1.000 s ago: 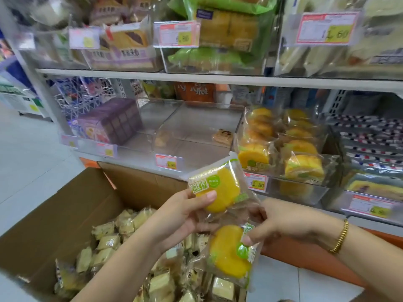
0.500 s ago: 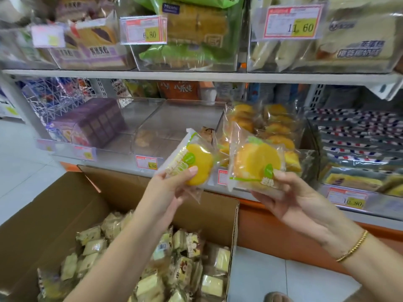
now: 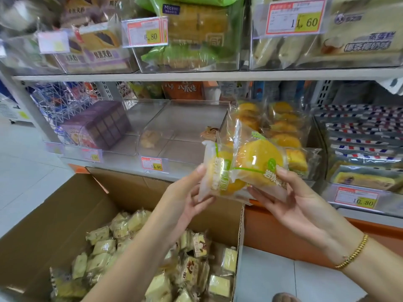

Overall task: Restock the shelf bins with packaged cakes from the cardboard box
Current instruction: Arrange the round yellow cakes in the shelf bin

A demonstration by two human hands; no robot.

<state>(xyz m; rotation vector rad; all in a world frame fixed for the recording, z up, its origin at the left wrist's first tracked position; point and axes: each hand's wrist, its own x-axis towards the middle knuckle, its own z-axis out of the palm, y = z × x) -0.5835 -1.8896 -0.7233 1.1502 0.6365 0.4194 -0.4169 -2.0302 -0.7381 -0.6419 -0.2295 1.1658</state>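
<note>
My left hand (image 3: pixel 185 195) grips a clear-wrapped yellow round cake (image 3: pixel 218 173) by its left edge, held upright. In my right hand (image 3: pixel 290 199) is a second yellow cake pack (image 3: pixel 259 162), thumb on its front, overlapping the first pack. Both packs hover in front of the clear shelf bin (image 3: pixel 316 153) filled with the same yellow cakes (image 3: pixel 283 127). Below my arms the open cardboard box (image 3: pixel 54 214) holds several small pale-yellow wrapped cakes (image 3: pixel 104 247).
Two nearly bare clear bins (image 3: pixel 189 118) sit left of the yellow-cake bin, each holding one small item. A purple box (image 3: pixel 100 125) stands further left. The upper shelf (image 3: pixel 196 75) carries full bins and price tags. White floor tiles lie on the left.
Both hands have risen from over the box toward the shelf. The two packs, held apart a moment ago, now overlap in front of the yellow-cake bin.
</note>
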